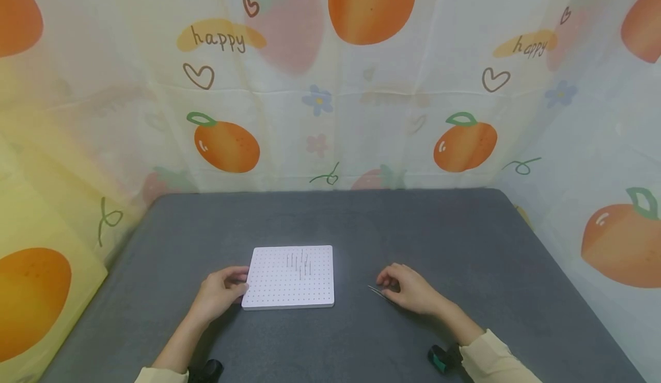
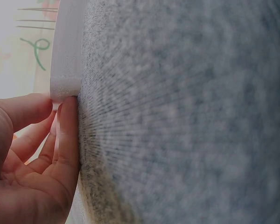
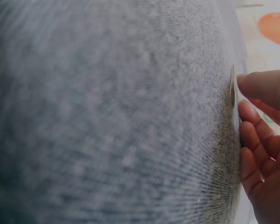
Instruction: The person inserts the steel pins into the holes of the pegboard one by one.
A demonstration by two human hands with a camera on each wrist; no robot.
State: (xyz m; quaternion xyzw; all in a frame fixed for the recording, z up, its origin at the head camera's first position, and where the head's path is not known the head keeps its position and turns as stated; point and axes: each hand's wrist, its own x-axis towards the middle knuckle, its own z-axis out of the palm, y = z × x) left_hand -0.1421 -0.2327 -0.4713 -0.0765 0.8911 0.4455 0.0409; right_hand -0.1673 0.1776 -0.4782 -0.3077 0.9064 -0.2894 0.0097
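Note:
A white pegboard (image 1: 286,291) with rows of small holes lies flat on the dark grey table. Several thin metal pins (image 1: 296,261) stand upright in its back half. My left hand (image 1: 219,291) holds the board's left edge; in the left wrist view the thumb (image 2: 37,109) is at the upper edge, with fingers against its side. To the right of the board, my right hand (image 1: 408,288) rests low over the table with loosely bent fingers. Thin metal pieces (image 3: 232,88) lie on the table surface right at its thumb and forefinger tips, which stand apart from each other.
Dark straps with a black and green device (image 1: 438,360) sit at the right wrist, and a black one (image 1: 210,370) at the left. Behind the grey table (image 1: 413,222) hangs a fruit-printed curtain (image 1: 382,136), which also runs along both sides.

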